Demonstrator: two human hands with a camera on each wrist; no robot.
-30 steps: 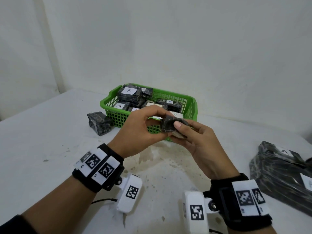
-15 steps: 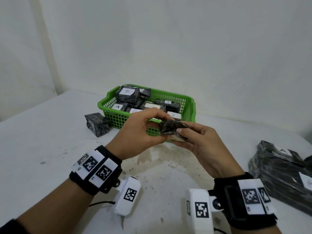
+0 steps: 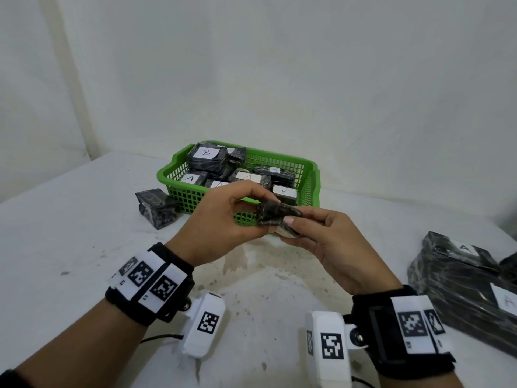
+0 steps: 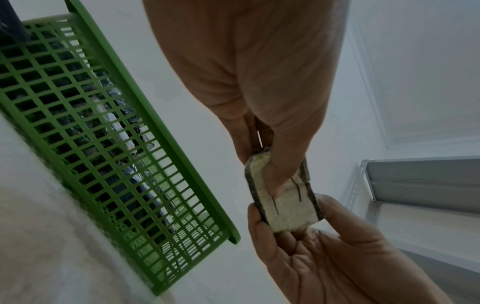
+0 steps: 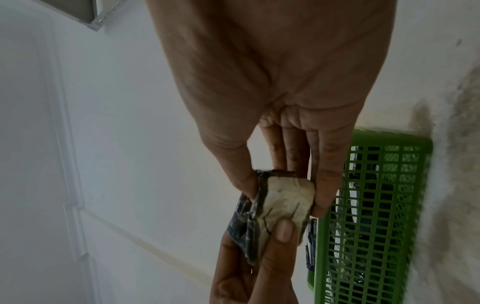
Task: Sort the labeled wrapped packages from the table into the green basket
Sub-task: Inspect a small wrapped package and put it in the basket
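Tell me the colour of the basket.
Green, a plastic grid basket holding dark wrapped packages. It shows best in the head view.

Basket (image 3: 310, 186) at back middle of counter (image 3: 70, 247), packages inside. One package (image 3: 156, 207) on counter, just left of basket. Big packages (image 3: 461, 278) at right edge of counter. Small package (image 3: 275, 215) up off counter, in front of basket, between left hand (image 3: 223, 222) and right hand (image 3: 330, 247).
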